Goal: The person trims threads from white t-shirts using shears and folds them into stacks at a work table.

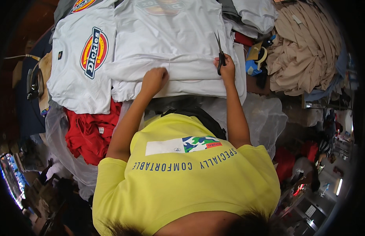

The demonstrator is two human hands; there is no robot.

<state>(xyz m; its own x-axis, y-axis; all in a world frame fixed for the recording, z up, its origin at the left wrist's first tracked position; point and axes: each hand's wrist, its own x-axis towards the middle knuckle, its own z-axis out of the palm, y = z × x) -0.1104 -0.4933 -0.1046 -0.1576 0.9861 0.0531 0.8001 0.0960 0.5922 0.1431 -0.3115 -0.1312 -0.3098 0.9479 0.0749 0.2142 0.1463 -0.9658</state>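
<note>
Several white garments lie stacked in front of me. The top one is a white tank top [194, 37], its near edge in folds. My left hand [155, 80] is closed at these folds, with the fingers curled down onto the fabric and the fingertips partly hidden. On the right side of the same garment, my right hand [227, 69] holds a pair of scissors [220, 59] by the black handles. The blades point away from me and look slightly apart. Part of the right hand rests at the cloth's edge.
A white printed shirt [74, 67] lies at left, red cloth [90, 131] below it. An iron [33, 83] stands at the far left. At right are a tape roll [261, 58], a blue box [252, 67] and a large beige fabric pile [304, 45]. Clear plastic [265, 116] hangs nearby.
</note>
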